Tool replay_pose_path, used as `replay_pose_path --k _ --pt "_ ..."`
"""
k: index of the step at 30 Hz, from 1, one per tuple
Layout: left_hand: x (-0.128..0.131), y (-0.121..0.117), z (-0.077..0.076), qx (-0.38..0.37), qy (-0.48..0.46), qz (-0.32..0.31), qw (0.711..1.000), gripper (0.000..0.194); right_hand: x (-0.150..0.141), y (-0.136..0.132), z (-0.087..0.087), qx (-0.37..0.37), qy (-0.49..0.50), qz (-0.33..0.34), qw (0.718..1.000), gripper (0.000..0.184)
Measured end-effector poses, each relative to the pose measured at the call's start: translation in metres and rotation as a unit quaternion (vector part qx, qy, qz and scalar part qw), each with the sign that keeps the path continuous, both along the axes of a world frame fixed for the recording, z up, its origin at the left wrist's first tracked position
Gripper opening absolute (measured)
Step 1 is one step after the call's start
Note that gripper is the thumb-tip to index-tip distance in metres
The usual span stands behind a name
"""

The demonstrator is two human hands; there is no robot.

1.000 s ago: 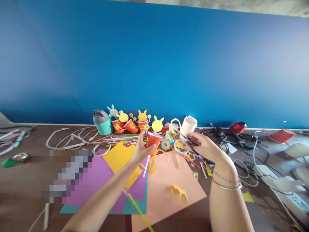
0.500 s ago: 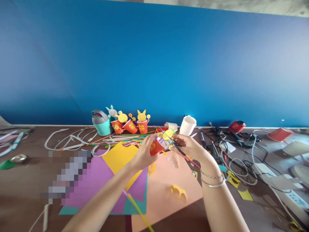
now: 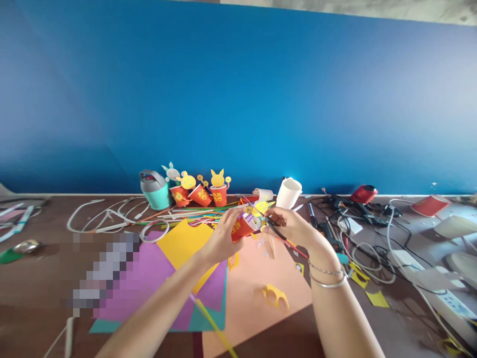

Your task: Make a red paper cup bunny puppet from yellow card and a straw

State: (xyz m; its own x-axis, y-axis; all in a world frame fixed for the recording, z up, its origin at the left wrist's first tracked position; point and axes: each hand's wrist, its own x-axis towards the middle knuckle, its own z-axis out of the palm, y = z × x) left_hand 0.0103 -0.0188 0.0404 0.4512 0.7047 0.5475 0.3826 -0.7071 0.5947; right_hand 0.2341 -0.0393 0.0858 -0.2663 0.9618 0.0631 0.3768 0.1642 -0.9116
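My left hand (image 3: pixel 221 234) is closed around a tilted red paper cup (image 3: pixel 242 228) with yellow lettering. A yellow paper animal head (image 3: pixel 263 206) and purple strips show at the cup's mouth. In my right hand (image 3: pixel 289 223) is a pair of dark-handled scissors (image 3: pixel 276 228), with thin blades reaching toward the cup and the paper head. Whether the blades touch the paper, I cannot tell. Beneath both hands lies a peach paper sheet (image 3: pixel 257 293), with a yellow paper offcut (image 3: pixel 276 297) with round cutouts on it.
Several red cups with paper animal heads (image 3: pixel 218 195) stand by the blue wall, beside a teal container (image 3: pixel 156 195). A white cup (image 3: pixel 289 194) is behind my right hand. Purple paper (image 3: pixel 149 278) lies left; cables and a power strip (image 3: pixel 447 298) lie right.
The view has shifted very slightly. Both hands keep nearly the same place at the cup, and the scissors have turned a little.
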Motion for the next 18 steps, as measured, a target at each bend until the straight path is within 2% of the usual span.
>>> replay_pose_path --k 6,11,18 --pt "0.0 -0.0006 -0.0001 0.001 0.008 0.002 1.0 0.079 -0.0029 -0.0018 0.0052 0.004 -0.009 -0.012 1.0 0.038" --pt "-0.0006 -0.0004 -0.0003 -0.004 0.009 0.001 1.0 0.08 -0.0012 -0.0017 0.0047 0.01 0.015 0.003 1.0 0.032" --pt "0.0002 -0.0004 -0.0018 -0.011 -0.001 0.0 1.0 0.076 -0.0026 -0.0009 0.0018 0.014 0.029 -0.013 0.999 0.034"
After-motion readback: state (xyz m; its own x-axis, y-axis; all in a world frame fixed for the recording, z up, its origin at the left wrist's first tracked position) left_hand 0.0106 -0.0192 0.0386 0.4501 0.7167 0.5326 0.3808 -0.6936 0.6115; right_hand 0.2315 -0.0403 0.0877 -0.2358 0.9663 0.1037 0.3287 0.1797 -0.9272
